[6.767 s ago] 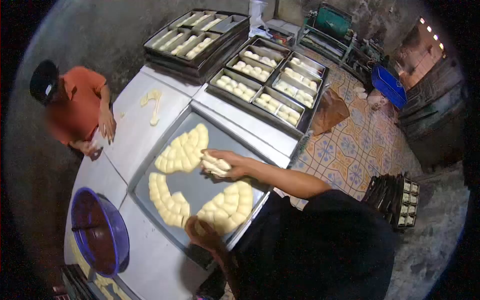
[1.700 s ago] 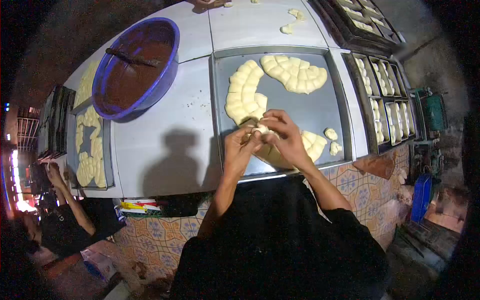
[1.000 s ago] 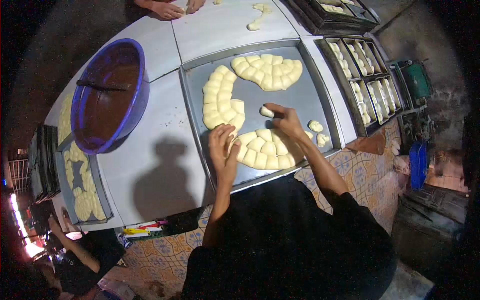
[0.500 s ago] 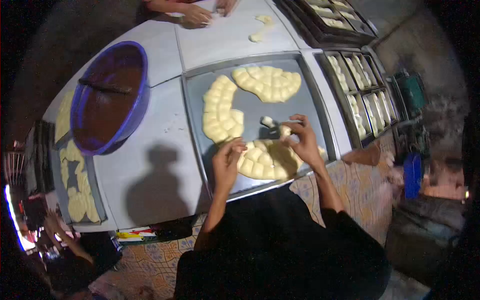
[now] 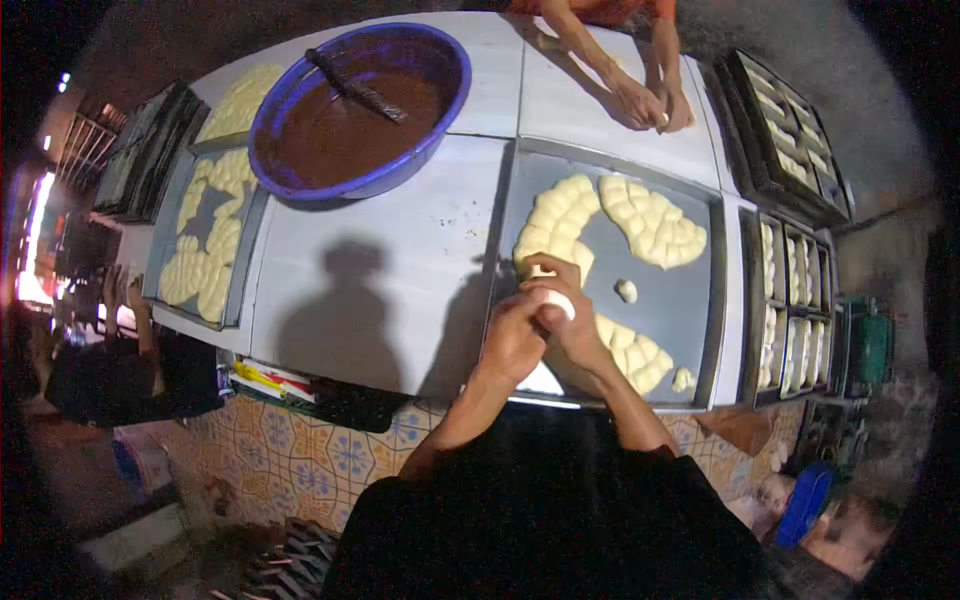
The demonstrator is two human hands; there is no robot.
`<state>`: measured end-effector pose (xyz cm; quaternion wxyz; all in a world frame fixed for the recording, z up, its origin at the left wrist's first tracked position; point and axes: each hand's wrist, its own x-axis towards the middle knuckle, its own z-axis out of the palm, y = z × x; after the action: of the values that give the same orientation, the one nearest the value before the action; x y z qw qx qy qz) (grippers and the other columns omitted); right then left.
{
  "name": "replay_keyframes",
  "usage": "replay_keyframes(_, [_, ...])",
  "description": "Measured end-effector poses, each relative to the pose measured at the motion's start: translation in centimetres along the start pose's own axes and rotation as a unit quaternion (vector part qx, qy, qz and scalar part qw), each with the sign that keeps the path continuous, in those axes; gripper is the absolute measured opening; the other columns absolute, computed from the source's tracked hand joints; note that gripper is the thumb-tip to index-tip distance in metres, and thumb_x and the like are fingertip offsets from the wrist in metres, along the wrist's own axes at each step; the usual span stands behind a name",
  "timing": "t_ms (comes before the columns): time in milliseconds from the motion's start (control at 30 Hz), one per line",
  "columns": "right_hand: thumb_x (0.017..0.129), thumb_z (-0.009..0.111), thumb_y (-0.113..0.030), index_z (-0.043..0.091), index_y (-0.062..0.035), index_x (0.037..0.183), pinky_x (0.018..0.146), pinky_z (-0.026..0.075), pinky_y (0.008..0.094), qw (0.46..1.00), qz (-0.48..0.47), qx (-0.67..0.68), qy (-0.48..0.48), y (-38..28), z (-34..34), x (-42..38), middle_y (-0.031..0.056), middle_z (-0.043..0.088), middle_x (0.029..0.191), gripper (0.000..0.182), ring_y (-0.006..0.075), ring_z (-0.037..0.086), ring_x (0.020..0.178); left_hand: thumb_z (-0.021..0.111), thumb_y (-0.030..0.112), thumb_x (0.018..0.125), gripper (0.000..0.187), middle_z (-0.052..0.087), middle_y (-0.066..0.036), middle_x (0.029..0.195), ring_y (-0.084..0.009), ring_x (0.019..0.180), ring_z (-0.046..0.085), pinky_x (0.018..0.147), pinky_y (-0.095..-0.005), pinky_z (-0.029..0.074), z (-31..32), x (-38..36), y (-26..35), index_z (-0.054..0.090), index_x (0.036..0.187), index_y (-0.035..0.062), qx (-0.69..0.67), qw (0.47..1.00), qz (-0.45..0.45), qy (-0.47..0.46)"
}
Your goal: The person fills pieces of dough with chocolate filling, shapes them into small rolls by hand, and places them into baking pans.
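Note:
My left hand [image 5: 514, 338] and my right hand [image 5: 574, 318] are pressed together over the near left part of a grey metal tray [image 5: 716, 290]. Between them shows a smooth pale piece of dough [image 5: 560, 303], with the fingers of both closed around it. Clusters of joined dough pieces lie in the tray: a curved one [image 5: 557, 215] beyond my hands, another [image 5: 655, 225] at the far right, and a third [image 5: 635, 357] partly hidden by my right wrist. A small loose dough lump [image 5: 627, 291] sits alone in the middle, and a tiny one [image 5: 683, 380] near the front edge.
A purple basin [image 5: 455, 110] of brown paste holds a dark stirring tool [image 5: 355, 88]. Another tray [image 5: 240, 300] with dough stands left. Pans with dough strips [image 5: 795, 260] line the right. Across the table, another person's hands [image 5: 655, 105] hold something small and pale.
My hands, apart over the near cluster before, have come together around dough. The view has shifted, and the other person's hands now show at the upper right.

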<state>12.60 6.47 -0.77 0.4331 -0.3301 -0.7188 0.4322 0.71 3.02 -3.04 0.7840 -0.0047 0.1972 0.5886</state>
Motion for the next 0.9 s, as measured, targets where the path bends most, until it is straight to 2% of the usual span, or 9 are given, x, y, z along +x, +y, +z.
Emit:
replay_keyframes(167, [0.071,0.069,-0.061,0.011,-0.0148,0.150,0.091,0.038,0.0337,0.919,0.207,0.334,-0.020,0.7,-0.3,2.1,0.0088,0.041,0.133,0.107,0.0209,0.037,0.116,0.052,0.081,0.066,0.113,0.048,-0.024,0.131,-0.0336,0.123,0.045,0.105,-0.0441,0.034,3.3,0.3,4.2,0.038,0.133,-0.0082,-0.119,0.969,-0.052,-0.211])
replay_keyframes(267, [0.069,0.067,-0.068,0.008,-0.0149,0.150,0.088,0.039,0.0306,0.941,0.159,0.293,-0.059,2.2,-0.8,3.2,0.0081,0.033,0.138,0.114,0.0192,0.038,0.112,0.044,0.075,0.079,0.098,0.054,-0.024,0.124,-0.0321,0.116,0.052,0.103,-0.0459,0.036,3.2,6.5,11.7,0.043,0.130,-0.0086,0.048,0.957,0.057,-0.280])
replay_keyframes(300, [0.069,0.065,-0.070,0.007,-0.0156,0.150,0.088,0.038,0.0297,0.941,0.147,0.300,-0.054,2.5,-0.6,3.7,0.0086,0.028,0.142,0.114,0.0181,0.039,0.109,0.038,0.067,0.088,0.084,0.060,-0.023,0.114,-0.0308,0.106,0.058,0.096,-0.0463,0.042,5.2,7.9,15.0,0.051,0.121,-0.0089,0.179,0.967,0.150,-0.100])
replay_keyframes(333, [0.069,0.065,-0.070,0.007,-0.0161,0.150,0.088,0.038,0.0298,0.943,0.147,0.295,-0.041,2.8,-0.5,3.9,0.0089,0.028,0.142,0.114,0.0179,0.039,0.109,0.033,0.065,0.091,0.082,0.059,-0.023,0.116,-0.0308,0.109,0.057,0.096,-0.0441,0.042,4.9,11.0,18.9,0.052,0.117,-0.0104,0.375,0.883,0.283,0.010])
replay_keyframes(467, [0.072,0.063,-0.069,0.009,-0.0162,0.150,0.088,0.038,0.0306,0.944,0.184,0.274,0.013,3.0,-0.2,4.1,0.0086,0.030,0.142,0.109,0.0179,0.040,0.109,0.027,0.067,0.091,0.081,0.063,-0.019,0.098,-0.0313,0.094,0.060,0.087,-0.0391,0.047,-1.9,23.6,30.4,0.059,0.101,-0.0065,0.835,0.423,0.310,0.164])
replay_keyframes(633, [0.079,0.066,-0.055,0.014,-0.0153,0.149,0.084,0.043,0.0288,0.905,0.206,0.363,0.081,4.3,-0.2,4.2,0.0086,0.037,0.138,0.096,0.0166,0.044,0.109,0.024,0.070,0.090,0.086,0.064,-0.011,0.075,-0.0244,0.070,0.061,0.067,-0.0399,0.048,1.5,20.8,30.4,0.065,0.096,-0.0068,0.755,0.609,-0.119,0.211])
replay_keyframes(767, [0.087,0.060,-0.045,0.020,-0.0071,0.147,0.082,0.045,0.0276,0.866,0.256,0.416,0.111,5.0,0.3,4.0,0.0108,0.048,0.129,0.081,0.0171,0.051,0.104,0.022,0.059,0.096,0.076,0.058,-0.007,0.066,-0.0166,0.060,0.056,0.058,-0.0318,0.046,6.0,14.1,24.4,0.066,0.088,-0.0024,0.770,0.543,0.263,0.208])
replay_keyframes(800, [0.089,0.058,-0.044,0.021,-0.0053,0.146,0.081,0.046,0.0274,0.863,0.275,0.406,0.115,4.7,0.4,4.1,0.0112,0.050,0.127,0.078,0.0175,0.052,0.103,0.019,0.064,0.094,0.083,0.063,-0.012,0.077,-0.0204,0.075,0.061,0.072,-0.0361,0.048,6.5,12.4,22.4,0.065,0.099,-0.0043,0.625,0.755,0.146,0.133])
replay_keyframes(900, [0.094,0.054,-0.026,0.043,0.0027,0.130,0.072,0.051,0.0233,0.750,0.320,0.558,0.150,4.2,1.2,5.0,0.0136,0.057,0.114,0.047,0.0160,0.059,0.090,0.011,0.082,0.079,0.112,0.057,-0.027,0.117,-0.0297,0.104,0.059,0.096,-0.0390,0.042,8.3,6.9,14.3,0.035,0.134,-0.0119,0.361,0.927,-0.078,-0.065])
